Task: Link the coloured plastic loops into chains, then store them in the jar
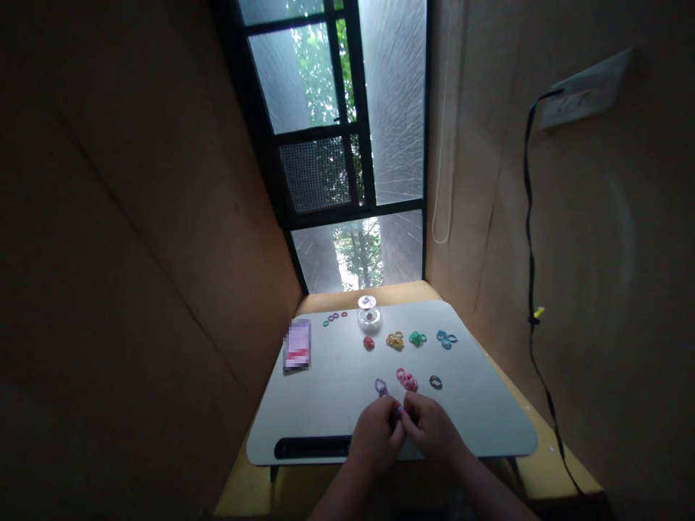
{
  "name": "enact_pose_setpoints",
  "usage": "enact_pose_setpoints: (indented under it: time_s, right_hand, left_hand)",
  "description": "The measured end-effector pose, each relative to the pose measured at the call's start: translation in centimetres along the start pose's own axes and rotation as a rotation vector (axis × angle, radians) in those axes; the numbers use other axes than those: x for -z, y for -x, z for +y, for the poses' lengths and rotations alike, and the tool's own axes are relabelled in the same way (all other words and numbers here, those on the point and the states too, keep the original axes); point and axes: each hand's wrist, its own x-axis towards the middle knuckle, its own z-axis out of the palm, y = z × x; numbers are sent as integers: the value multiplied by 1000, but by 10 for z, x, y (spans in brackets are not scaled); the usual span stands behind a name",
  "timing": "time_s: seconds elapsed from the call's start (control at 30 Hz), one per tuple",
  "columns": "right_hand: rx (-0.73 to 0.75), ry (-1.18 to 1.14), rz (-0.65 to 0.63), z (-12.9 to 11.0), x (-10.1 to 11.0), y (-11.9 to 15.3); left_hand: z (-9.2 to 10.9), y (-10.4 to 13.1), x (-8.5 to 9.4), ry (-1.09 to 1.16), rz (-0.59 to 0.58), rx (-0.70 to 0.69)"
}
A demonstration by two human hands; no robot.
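Observation:
My left hand [376, 433] and my right hand [433, 428] meet over the near part of a white lap table [320, 405]. Both are closed, with fingertips pinching a small purple loop [400, 409] that is mostly hidden between them. Just beyond my left fingers lies a group of purple loops [381, 386]. Pink loops [407, 380] are piled beyond my right fingers, and a dark multicoloured ring [436, 382] rests to their right. Farther back are piles of red loops [368, 343], yellow loops [396, 340], green loops [418, 339] and blue loops [446, 339].
A clear spool-shaped container [369, 315] stands at the table's back edge. Several loose rings [335, 317] lie to its left, above a phone-like blurred rectangle [297, 346]. A black slot [312, 447] runs along the front edge. A black cable [529, 217] hangs on the right wall.

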Motion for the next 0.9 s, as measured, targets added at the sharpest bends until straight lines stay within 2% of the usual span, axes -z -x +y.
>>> enact_pose_setpoints:
  time_s: [0.9]
  right_hand:
    - [-21,15,37,0,-5,-1]
  left_hand:
    - [-1,2,-2,8,20,5]
